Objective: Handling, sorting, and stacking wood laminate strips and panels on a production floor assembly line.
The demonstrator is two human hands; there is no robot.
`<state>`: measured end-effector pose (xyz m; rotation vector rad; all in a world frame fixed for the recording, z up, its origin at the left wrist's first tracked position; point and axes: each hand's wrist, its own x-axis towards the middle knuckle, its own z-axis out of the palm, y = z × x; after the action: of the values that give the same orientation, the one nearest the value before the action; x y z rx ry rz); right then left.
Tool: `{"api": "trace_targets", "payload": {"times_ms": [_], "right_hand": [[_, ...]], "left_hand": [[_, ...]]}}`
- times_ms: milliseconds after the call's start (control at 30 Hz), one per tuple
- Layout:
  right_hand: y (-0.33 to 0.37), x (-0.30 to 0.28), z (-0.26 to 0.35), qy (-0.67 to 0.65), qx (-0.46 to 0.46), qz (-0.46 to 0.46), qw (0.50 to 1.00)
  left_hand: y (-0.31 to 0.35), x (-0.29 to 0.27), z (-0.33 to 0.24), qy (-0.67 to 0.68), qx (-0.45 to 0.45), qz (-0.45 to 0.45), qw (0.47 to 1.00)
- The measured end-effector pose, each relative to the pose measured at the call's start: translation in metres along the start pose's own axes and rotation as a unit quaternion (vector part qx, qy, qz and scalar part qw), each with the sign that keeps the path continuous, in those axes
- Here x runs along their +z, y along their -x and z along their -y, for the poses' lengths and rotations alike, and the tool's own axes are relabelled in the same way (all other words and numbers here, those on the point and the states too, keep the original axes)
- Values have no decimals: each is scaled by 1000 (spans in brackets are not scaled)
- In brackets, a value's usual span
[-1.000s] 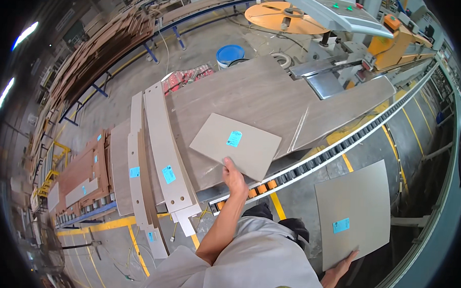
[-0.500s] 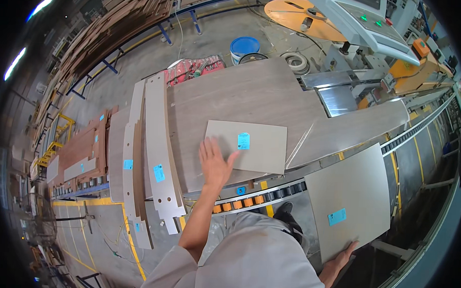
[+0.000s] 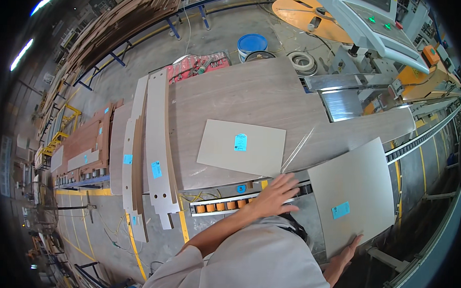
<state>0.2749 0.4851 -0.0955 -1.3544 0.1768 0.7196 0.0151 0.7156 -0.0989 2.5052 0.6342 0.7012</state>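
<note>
At my right, a large beige panel (image 3: pixel 358 181) with a blue label is tilted up, and my right hand (image 3: pixel 344 253) grips its near edge, fingers partly behind it. My left hand (image 3: pixel 273 197) is in front of my body with its fingers spread, holding nothing, between the tilted panel and the table's near edge. A smaller beige panel (image 3: pixel 220 151), also blue-labelled, lies flat on the brown work table (image 3: pixel 242 88). It sits just beyond my left fingertips, and I cannot tell whether they touch it.
Long drilled strips (image 3: pixel 157 126) lie across the table's left part, their ends overhanging. A roller track (image 3: pixel 223 205) runs along the near edge. Beyond stand red tool trays (image 3: pixel 197 65), a blue-lidded bucket (image 3: pixel 252 44) and a machine with a control panel (image 3: pixel 379 27).
My left hand has left the smaller panel and swung right and nearer, toward the tilted panel. The smaller panel has turned slightly. My right hand keeps its grip.
</note>
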Motion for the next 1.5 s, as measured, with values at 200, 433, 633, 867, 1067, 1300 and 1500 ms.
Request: {"api": "trace_targets", "payload": {"times_ms": [200,433,633,867,1067,1300,1500], "right_hand": [[-22,44,7,0,9,37,999],[-63,111,-6,-1,17,126,992],[-79,144,-24,6,11,167,986],[-83,151,-41,84,20,95,992],[-81,137,-33,276,67,72,956],[-73,124,-39,298,57,96,948],[-19,127,-28,456,-387,-5,802]], "left_hand": [[50,-54,67,-257,-310,-242,883],[95,-84,93,-254,-471,-252,806],[108,-78,80,-267,-469,-306,784],[117,-84,84,-249,-490,-321,771],[104,-100,106,-240,-474,-312,788],[98,-83,114,-290,-474,-300,775],[99,-82,112,-292,-469,-317,771]]}}
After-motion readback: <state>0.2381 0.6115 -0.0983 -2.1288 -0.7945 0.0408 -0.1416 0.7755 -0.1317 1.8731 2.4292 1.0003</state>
